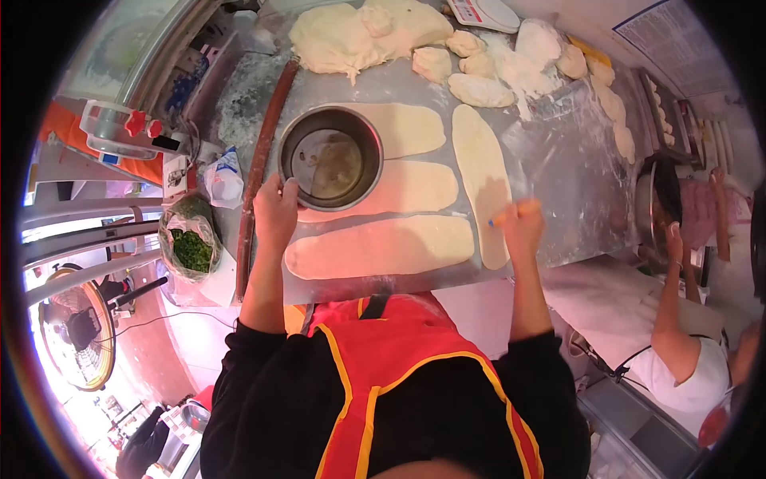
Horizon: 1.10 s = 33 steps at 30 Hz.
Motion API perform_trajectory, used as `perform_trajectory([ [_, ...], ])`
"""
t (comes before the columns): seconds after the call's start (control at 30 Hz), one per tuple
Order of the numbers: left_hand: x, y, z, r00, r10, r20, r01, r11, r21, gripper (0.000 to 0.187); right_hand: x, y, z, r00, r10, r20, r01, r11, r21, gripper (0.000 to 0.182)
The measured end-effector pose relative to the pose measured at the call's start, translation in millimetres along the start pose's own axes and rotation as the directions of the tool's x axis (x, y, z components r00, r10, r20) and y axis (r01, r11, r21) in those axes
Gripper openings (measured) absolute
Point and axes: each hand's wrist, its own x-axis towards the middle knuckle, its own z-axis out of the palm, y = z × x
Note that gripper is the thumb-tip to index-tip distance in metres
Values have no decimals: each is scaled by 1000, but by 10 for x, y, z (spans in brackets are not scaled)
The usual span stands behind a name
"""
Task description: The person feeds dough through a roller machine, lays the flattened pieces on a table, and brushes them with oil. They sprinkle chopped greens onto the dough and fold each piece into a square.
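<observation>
Gripping round, dark pot (331, 119) in left hand (277, 209), orange stick (500, 218) in right hand (523, 228)

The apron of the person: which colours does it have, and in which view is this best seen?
The apron is red with yellow edging, seen in the head view.

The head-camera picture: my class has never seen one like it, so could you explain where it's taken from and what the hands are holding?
There is no machine here, only two bare hands. The single picture looks forward and down from a head-worn camera. The left hand holds a round metal pan at its near-left side; inside is some yellowish liquid. The right hand holds a thin orange tool with a blue end. On the metal table lie four long, flat pieces of dough, one set crosswise to the others, with a big mound of dough beyond. Another person is near the right edge.
</observation>
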Motion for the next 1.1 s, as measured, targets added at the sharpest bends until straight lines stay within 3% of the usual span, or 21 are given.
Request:
perform_trajectory([
  [0.07, -32, -82, -81, 1000, 1, -24, -1, 1000, -9, 17, 420, -374, 295, 999, -44, -31, 48, 992, 116, 13],
  [0.13, -94, -63, -189, 999, -16, -39, 18, 999, 44, 17, 823, -591, 520, 983, -145, -110, 149, 988, 31, 13],
  [0.2, -159, -81, -272, 998, -37, -52, 39, 998, 39, 18, 1160, -675, 689, 972, -147, -185, 169, 980, 106, 13],
  [0.3, -191, -101, -339, 995, -64, -73, 65, 998, 14, 19, 1292, -895, 750, 971, -12, -240, 117, 896, 427, 13],
  [0.4, -204, -87, -413, 995, -75, -73, 81, 993, 86, 19, 1419, -383, 1044, 966, 24, -256, 173, 675, 717, 14],
  [0.5, -115, -177, -430, 994, -67, -81, 69, 997, 19, 19, 968, -96, 830, 960, 141, -241, 98, 639, 763, 16],
  [0.57, -59, -219, -426, 991, -87, -103, 84, 996, -31, 21, 485, 160, 532, 969, 145, -201, 51, 679, 732, 18],
  [0.67, 65, -295, -485, 996, -53, -76, 56, 997, 47, 23, -323, 561, 129, 940, 272, -206, -78, 759, 647, 16],
  [0.7, 99, -312, -471, 994, -63, -87, 63, 998, -11, 25, -569, 620, 12, 926, 313, -211, -111, 760, 641, 15],
  [0.8, 210, -495, -484, 995, -77, -65, 75, 997, -35, 22, -1031, 667, -245, 908, 345, -239, -105, 738, 666, 11],
  [0.9, 218, -318, -471, 997, -68, -29, 65, 992, -105, 20, -813, 390, -284, 914, 342, -220, -170, 813, 557, 9],
  [0.93, 225, -317, -472, 998, -58, -26, 55, 993, -103, 20, -645, 355, -159, 927, 275, -255, -76, 804, 590, 11],
  [0.97, 237, -327, -482, 996, -85, -18, 82, 989, -121, 20, -446, 304, -1, 934, 207, -291, 19, 785, 619, 12],
  [1.03, 226, -326, -494, 994, -107, -36, 99, 980, -172, 19, -171, 72, 197, 946, 212, -244, 73, 596, 800, 13],
  [1.1, 262, -288, -546, 992, -112, -55, 97, 971, -219, 19, -285, 329, 223, 927, 288, -241, 15, 613, 790, 15],
])
